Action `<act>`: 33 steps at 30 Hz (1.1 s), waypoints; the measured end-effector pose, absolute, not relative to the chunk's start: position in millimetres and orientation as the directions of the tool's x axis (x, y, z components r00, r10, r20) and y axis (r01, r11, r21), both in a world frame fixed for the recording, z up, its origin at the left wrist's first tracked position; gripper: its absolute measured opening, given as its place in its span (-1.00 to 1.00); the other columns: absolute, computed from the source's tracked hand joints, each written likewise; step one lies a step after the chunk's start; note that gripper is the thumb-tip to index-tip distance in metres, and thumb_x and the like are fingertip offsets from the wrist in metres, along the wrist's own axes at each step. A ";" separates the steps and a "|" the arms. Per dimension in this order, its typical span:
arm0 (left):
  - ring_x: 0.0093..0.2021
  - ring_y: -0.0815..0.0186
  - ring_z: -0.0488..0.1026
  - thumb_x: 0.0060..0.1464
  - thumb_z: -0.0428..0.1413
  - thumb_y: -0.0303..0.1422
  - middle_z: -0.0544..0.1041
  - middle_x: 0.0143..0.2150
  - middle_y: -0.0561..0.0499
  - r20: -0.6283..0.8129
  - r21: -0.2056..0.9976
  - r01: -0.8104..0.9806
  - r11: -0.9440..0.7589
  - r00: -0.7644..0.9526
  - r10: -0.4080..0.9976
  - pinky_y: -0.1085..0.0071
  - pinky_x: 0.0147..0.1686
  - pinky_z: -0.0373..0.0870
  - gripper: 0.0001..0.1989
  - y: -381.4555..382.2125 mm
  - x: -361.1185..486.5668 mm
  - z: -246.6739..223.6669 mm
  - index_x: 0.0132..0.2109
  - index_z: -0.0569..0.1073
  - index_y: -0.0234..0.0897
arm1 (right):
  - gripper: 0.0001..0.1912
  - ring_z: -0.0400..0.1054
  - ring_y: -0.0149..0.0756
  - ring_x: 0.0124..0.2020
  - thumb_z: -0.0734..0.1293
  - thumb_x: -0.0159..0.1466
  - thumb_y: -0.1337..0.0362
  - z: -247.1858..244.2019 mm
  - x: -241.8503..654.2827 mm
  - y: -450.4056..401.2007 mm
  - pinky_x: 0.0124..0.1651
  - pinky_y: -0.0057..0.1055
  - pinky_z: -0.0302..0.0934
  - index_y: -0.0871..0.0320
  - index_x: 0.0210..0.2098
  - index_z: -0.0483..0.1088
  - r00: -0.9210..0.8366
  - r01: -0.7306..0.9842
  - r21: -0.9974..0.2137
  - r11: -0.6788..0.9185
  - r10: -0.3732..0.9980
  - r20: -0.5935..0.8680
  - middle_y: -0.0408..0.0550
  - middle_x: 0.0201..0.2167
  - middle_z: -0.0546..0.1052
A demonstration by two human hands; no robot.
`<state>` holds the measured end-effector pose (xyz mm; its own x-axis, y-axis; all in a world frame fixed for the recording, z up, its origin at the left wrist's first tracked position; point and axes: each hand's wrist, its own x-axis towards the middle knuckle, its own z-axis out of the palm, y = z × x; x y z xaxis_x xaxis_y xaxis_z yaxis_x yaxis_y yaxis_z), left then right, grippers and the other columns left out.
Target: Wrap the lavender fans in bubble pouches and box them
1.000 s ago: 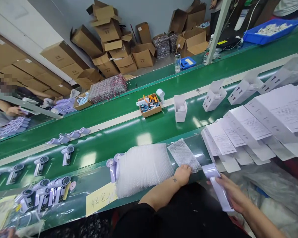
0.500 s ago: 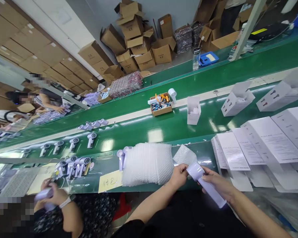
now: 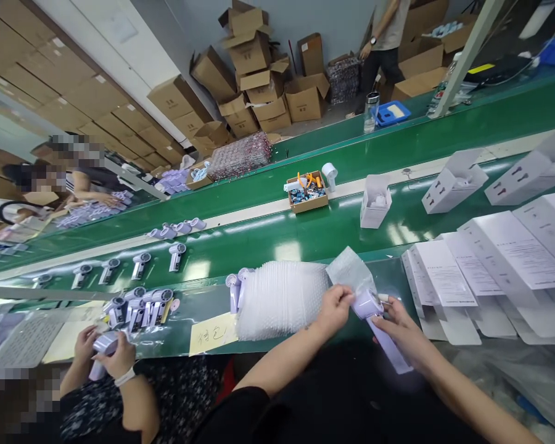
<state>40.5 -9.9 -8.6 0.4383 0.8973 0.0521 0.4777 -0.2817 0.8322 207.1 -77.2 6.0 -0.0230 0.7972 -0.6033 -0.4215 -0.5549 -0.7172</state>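
Observation:
My right hand point(image 3: 402, 333) grips a lilac handheld fan point(image 3: 389, 345) by its handle, the round head pointing up and left. Against the fan's head lies a clear bubble-wrap bag point(image 3: 350, 266), tilted up from the table. My left hand point(image 3: 335, 309) is closed in a pinch at the bag's lower edge, just left of the fan head; its fingertips partly hide the contact. Left of my hands is a thick stack of bubble-wrap bags point(image 3: 282, 301), with lilac fans point(image 3: 232, 293) standing against its far left side.
White printed boxes point(image 3: 448, 277) stand at right. Open white boxes point(image 3: 375, 202) and a small carton of parts point(image 3: 309, 200) sit along the green conveyor point(image 3: 259, 231). A yellow handwritten card point(image 3: 213, 336) lies at the table edge. A co-worker's hands point(image 3: 104, 351) hold another fan at left.
The bubble-wrap bag has risen from the table against the fan's head. My left hand has moved up slightly, and the fan has shifted up and left. A person has appeared in the background.

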 end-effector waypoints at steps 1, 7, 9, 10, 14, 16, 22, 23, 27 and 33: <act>-0.37 0.34 0.33 0.11 -0.08 -0.43 0.38 -0.41 0.00 0.043 0.842 0.483 -0.241 0.386 0.921 0.41 -0.35 0.30 -0.86 -9.7 41.1 -7.1 -0.33 0.36 -0.30 | -0.40 0.35 -0.29 -0.28 0.47 0.00 0.21 9.4 205.4 -77.5 -0.41 -0.38 0.36 -0.07 -0.02 0.19 -0.021 -0.422 -0.717 -0.556 0.796 -0.605 -0.09 -0.03 0.38; -0.34 0.26 0.28 0.09 -0.11 -0.46 0.34 -0.43 -0.06 0.328 0.577 0.354 -0.736 0.725 0.605 0.31 -0.32 0.28 -0.83 -21.1 16.9 -7.5 -0.28 0.38 -0.29 | -0.36 0.39 -0.27 -0.21 0.49 -0.04 0.29 19.2 198.5 -82.0 -0.24 -0.40 0.33 -0.03 0.01 0.25 -0.005 -0.454 -0.699 -0.552 0.786 -0.618 -0.11 -0.05 0.43; -0.34 0.27 0.28 0.08 -0.12 -0.48 0.34 -0.41 -0.06 0.314 0.513 0.313 -0.799 0.799 0.514 0.31 -0.33 0.28 -0.81 -22.4 5.2 -10.6 -0.26 0.38 -0.29 | -0.46 0.39 -0.28 -0.18 0.49 -0.03 0.30 16.9 190.5 -85.2 -0.19 -0.45 0.30 0.03 -0.06 0.33 0.049 -0.454 -0.743 -0.491 0.819 -0.572 -0.13 -0.09 0.46; -0.34 0.27 0.28 0.09 -0.13 -0.47 0.34 -0.40 -0.06 0.300 0.518 0.319 -0.794 0.802 0.517 0.32 -0.33 0.28 -0.81 -22.1 1.8 -11.2 -0.26 0.38 -0.29 | -0.51 0.40 -0.30 -0.23 0.49 -0.02 0.28 15.3 185.7 -86.8 -0.23 -0.44 0.31 0.03 -0.10 0.35 0.073 -0.462 -0.743 -0.484 0.814 -0.576 -0.16 -0.16 0.48; -0.25 0.28 0.30 0.16 -0.05 -0.32 0.36 -0.32 -0.05 0.204 0.655 0.437 -0.617 0.683 0.701 0.33 -0.24 0.31 -0.85 -17.1 7.3 -4.4 -0.25 0.34 -0.30 | -0.61 0.37 -0.37 -0.42 0.47 -0.01 0.20 12.3 170.5 -92.3 -0.39 -0.43 0.31 -0.01 -0.22 0.30 0.115 -0.518 -0.693 -0.502 0.761 -0.638 -0.29 -0.37 0.47; -0.22 0.27 0.31 0.09 0.06 -0.20 0.37 -0.27 -0.05 0.149 0.698 0.467 -0.542 0.646 0.749 0.35 -0.23 0.32 -0.76 -14.1 14.0 -0.6 -0.22 0.32 -0.30 | -0.57 0.39 -0.35 -0.31 0.48 -0.01 0.22 15.0 167.4 -94.5 -0.31 -0.45 0.30 0.00 -0.21 0.26 0.124 -0.519 -0.719 -0.461 0.792 -0.598 -0.27 -0.29 0.48; -0.33 0.29 0.33 0.18 -0.12 -0.39 0.38 -0.41 -0.05 0.254 0.578 0.382 -0.721 0.755 0.604 0.36 -0.30 0.32 -0.81 -12.4 13.5 -0.9 -0.31 0.35 -0.31 | -0.49 0.39 -0.35 -0.37 0.48 -0.03 0.23 20.0 160.5 -99.2 -0.37 -0.43 0.31 -0.02 -0.16 0.18 0.095 -0.518 -0.702 -0.489 0.782 -0.616 -0.25 -0.29 0.48; -0.32 0.27 0.33 0.16 -0.12 -0.41 0.39 -0.40 -0.07 0.287 0.502 0.318 -0.804 0.816 0.501 0.34 -0.29 0.32 -0.81 -14.5 11.5 0.5 -0.29 0.36 -0.32 | -0.46 0.39 -0.35 -0.43 0.47 -0.03 0.23 18.2 159.1 -99.6 -0.40 -0.42 0.31 -0.04 -0.13 0.17 0.071 -0.539 -0.683 -0.493 0.782 -0.620 -0.27 -0.34 0.48; -0.28 0.23 0.33 0.13 -0.10 -0.40 0.38 -0.36 -0.10 0.260 0.316 0.148 -0.937 0.937 0.235 0.31 -0.28 0.33 -0.83 -22.3 2.0 7.0 -0.25 0.37 -0.31 | -0.42 0.36 -0.34 -0.57 0.45 -0.03 0.28 10.0 156.3 -100.8 -0.49 -0.40 0.28 -0.04 -0.04 0.19 0.012 -0.601 -0.630 -0.492 0.782 -0.623 -0.28 -0.52 0.47; -0.18 0.26 0.36 0.17 -0.11 -0.41 0.38 -0.21 -0.10 0.235 0.635 0.458 -0.622 0.652 0.720 0.31 -0.19 0.36 -0.82 -18.4 -1.9 -11.4 -0.11 0.30 -0.31 | -0.73 0.38 -0.34 -0.55 0.41 0.08 0.11 12.8 152.9 -102.1 -0.48 -0.44 0.32 0.11 -0.35 0.32 0.147 -0.642 -0.592 -0.487 0.679 -0.719 -0.15 -0.55 0.49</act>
<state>-1.9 -18.4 -11.4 0.6525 0.7203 0.2354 0.4577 -0.6221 0.6352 152.9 -102.1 12.8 0.1469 0.6794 -0.7189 -0.6422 -0.4873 -0.5917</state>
